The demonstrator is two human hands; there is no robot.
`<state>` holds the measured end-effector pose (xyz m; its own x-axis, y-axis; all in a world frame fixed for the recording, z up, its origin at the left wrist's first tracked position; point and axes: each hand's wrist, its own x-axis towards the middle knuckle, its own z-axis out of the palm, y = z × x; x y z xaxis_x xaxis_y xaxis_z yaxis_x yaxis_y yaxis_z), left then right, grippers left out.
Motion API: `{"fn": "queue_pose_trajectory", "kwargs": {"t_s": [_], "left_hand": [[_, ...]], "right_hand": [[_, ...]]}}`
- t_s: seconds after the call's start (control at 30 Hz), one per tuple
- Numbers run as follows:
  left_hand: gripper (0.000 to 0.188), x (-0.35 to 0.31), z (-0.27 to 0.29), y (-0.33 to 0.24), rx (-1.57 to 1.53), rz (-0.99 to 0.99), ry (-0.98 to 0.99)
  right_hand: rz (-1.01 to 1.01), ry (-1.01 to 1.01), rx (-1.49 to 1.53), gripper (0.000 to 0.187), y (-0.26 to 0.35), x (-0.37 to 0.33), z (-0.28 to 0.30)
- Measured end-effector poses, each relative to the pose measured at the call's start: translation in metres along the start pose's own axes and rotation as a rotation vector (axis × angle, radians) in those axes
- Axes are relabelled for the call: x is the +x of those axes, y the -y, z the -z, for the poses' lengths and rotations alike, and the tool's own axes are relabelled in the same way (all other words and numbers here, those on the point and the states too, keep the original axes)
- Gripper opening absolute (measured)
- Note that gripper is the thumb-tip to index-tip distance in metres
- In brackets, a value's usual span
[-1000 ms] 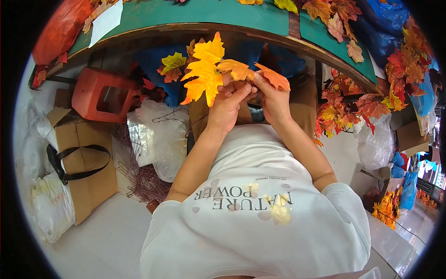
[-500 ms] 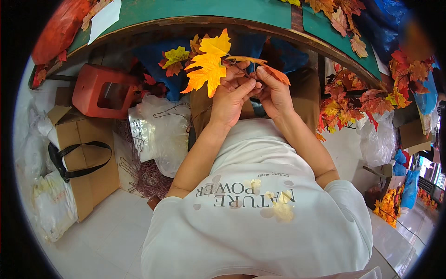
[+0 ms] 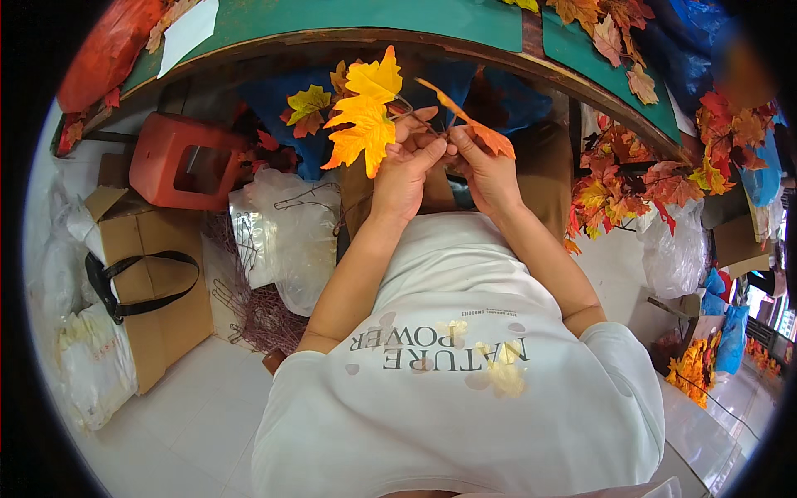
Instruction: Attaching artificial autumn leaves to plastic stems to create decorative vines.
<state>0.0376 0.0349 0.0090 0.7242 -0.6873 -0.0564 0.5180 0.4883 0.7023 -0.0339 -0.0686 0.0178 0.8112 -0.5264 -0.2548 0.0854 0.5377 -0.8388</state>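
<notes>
Both my hands meet over my lap, just below the front edge of the green-topped table. My left hand pinches the thin stems of an artificial maple leaf spray, whose yellow-orange leaves fan out to its left. My right hand is closed at the stem of an orange leaf, which stands tilted above its fingers. The fingertips of the two hands nearly touch, and the stem joint between them is mostly hidden. Behind the yellow leaves shows a yellow-green leaf.
At left are a red plastic stool, a cardboard box with a black strap, and a clear plastic bag beside dark twiggy stems. Autumn leaf garlands hang at right, near another clear bag.
The orange leaf at my right hand has swung to a steeper tilt, its tip now higher and further left. The yellow leaves and both hands have shifted slightly left.
</notes>
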Motion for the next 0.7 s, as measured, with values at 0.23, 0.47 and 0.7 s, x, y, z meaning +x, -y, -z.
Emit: {"fn": "queue_pose_trajectory", "kwargs": {"t_s": [0.23,0.47,0.7], "left_hand": [[0.023,0.002,0.01,0.001,0.101,-0.017,-0.007],[0.021,0.008,0.023,-0.001,0.039,-0.05,-0.091],[0.022,0.018,0.035,-0.021,-0.244,0.026,-0.174]], "right_hand": [[0.072,0.102,-0.162,0.014,-0.002,0.006,0.008],[0.136,0.267,-0.488,0.021,0.005,0.017,0.021],[-0.013,0.361,-0.383,0.022,0.007,0.01,0.025]]}}
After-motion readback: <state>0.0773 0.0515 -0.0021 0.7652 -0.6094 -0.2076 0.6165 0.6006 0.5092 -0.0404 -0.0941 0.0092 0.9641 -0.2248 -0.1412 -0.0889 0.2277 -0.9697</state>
